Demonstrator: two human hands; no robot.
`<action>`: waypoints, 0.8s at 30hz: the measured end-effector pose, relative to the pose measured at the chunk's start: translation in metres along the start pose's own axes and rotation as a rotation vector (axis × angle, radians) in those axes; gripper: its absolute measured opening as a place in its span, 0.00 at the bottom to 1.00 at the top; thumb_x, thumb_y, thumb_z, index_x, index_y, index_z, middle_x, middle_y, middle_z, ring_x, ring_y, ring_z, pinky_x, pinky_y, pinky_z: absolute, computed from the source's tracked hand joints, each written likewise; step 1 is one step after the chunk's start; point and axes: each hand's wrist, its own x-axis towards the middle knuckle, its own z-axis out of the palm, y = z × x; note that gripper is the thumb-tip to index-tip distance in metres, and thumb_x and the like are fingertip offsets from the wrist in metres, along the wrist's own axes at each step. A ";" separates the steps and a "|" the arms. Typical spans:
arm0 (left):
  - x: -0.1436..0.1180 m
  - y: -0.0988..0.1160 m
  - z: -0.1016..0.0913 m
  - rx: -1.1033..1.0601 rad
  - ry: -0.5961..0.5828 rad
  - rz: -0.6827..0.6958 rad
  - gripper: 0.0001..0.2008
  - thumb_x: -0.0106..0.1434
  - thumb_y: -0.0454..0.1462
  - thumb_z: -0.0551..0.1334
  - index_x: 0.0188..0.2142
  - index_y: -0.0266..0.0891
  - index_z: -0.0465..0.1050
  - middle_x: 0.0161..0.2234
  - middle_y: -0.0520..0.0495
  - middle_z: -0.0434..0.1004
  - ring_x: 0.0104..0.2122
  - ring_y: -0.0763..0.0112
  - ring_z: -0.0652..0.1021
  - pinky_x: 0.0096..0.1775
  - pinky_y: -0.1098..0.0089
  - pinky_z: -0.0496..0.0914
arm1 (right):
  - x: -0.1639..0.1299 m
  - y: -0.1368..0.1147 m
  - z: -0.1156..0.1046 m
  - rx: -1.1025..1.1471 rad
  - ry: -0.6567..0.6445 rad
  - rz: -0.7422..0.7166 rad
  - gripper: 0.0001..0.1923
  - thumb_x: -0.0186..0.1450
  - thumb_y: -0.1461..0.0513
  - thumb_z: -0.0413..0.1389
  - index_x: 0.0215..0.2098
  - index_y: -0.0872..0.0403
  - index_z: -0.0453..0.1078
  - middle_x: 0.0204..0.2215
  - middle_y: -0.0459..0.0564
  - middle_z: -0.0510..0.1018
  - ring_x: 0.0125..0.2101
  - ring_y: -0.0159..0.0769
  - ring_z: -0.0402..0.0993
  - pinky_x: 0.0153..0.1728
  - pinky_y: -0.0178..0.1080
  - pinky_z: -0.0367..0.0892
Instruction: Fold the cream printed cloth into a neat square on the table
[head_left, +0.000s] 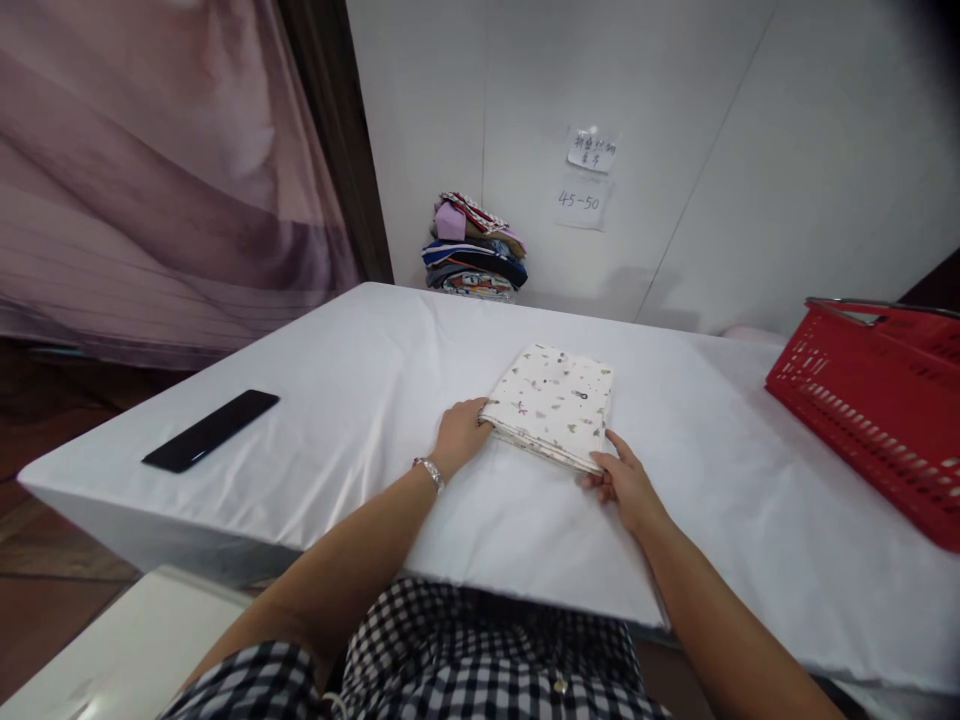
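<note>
The red basket [870,410] is cut off at the right edge.

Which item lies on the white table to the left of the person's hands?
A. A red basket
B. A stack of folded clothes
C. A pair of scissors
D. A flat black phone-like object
D: a flat black phone-like object lies on the white table left of the left hand, while both hands hold the folded patterned cloth at its edges.

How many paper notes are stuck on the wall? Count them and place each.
2. The upper note with handwriting is above the lower note reading 45-50, both on the wall right of the clothes pile.
</note>
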 end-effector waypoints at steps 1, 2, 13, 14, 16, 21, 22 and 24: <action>0.001 -0.002 -0.002 -0.004 0.001 -0.001 0.17 0.58 0.34 0.55 0.46 0.45 0.72 0.41 0.50 0.77 0.42 0.63 0.74 0.43 0.66 0.66 | 0.000 0.000 0.000 -0.014 -0.001 -0.002 0.40 0.55 0.59 0.58 0.63 0.52 0.49 0.22 0.46 0.75 0.19 0.35 0.73 0.12 0.29 0.57; 0.002 -0.004 -0.003 -0.009 0.002 -0.008 0.17 0.58 0.34 0.55 0.46 0.46 0.73 0.41 0.51 0.77 0.42 0.63 0.74 0.43 0.67 0.66 | 0.001 0.001 0.001 -0.030 -0.001 -0.003 0.40 0.54 0.59 0.58 0.63 0.52 0.50 0.19 0.44 0.73 0.17 0.34 0.71 0.12 0.29 0.57; 0.001 -0.017 -0.007 0.035 -0.011 -0.052 0.22 0.58 0.32 0.54 0.52 0.46 0.70 0.47 0.51 0.76 0.47 0.64 0.73 0.48 0.67 0.66 | -0.007 -0.005 0.011 -0.094 -0.055 0.032 0.47 0.55 0.59 0.57 0.66 0.51 0.38 0.13 0.37 0.67 0.13 0.31 0.65 0.12 0.29 0.56; 0.002 -0.018 -0.007 0.059 -0.022 -0.039 0.23 0.59 0.32 0.53 0.54 0.45 0.68 0.47 0.50 0.75 0.47 0.63 0.73 0.49 0.66 0.65 | -0.008 -0.004 0.011 -0.103 -0.058 0.027 0.48 0.55 0.58 0.57 0.67 0.51 0.36 0.13 0.37 0.67 0.13 0.31 0.65 0.12 0.29 0.56; 0.003 -0.020 -0.009 0.080 -0.052 -0.037 0.23 0.59 0.32 0.52 0.55 0.44 0.67 0.46 0.49 0.75 0.47 0.63 0.73 0.49 0.65 0.65 | -0.009 -0.002 0.011 -0.130 -0.064 0.007 0.48 0.56 0.56 0.57 0.67 0.52 0.34 0.11 0.37 0.66 0.12 0.31 0.64 0.12 0.29 0.56; 0.002 0.003 -0.014 0.089 -0.030 0.011 0.24 0.57 0.30 0.53 0.54 0.40 0.67 0.55 0.45 0.67 0.54 0.61 0.68 0.54 0.61 0.62 | -0.005 0.000 0.011 -0.163 -0.097 0.035 0.48 0.58 0.56 0.55 0.67 0.52 0.31 0.10 0.38 0.68 0.11 0.32 0.64 0.10 0.29 0.55; -0.001 0.014 -0.014 0.086 -0.002 0.087 0.24 0.58 0.30 0.54 0.55 0.40 0.66 0.57 0.44 0.65 0.56 0.60 0.65 0.56 0.60 0.60 | -0.005 -0.001 0.012 -0.146 -0.109 0.045 0.48 0.58 0.56 0.55 0.67 0.53 0.30 0.12 0.39 0.69 0.12 0.33 0.66 0.10 0.29 0.56; -0.007 0.038 -0.010 0.056 -0.005 0.302 0.21 0.62 0.33 0.53 0.55 0.42 0.65 0.58 0.45 0.63 0.58 0.62 0.63 0.59 0.56 0.55 | -0.004 -0.003 0.014 -0.103 -0.129 0.050 0.48 0.58 0.57 0.55 0.67 0.53 0.29 0.14 0.41 0.72 0.13 0.34 0.69 0.10 0.29 0.56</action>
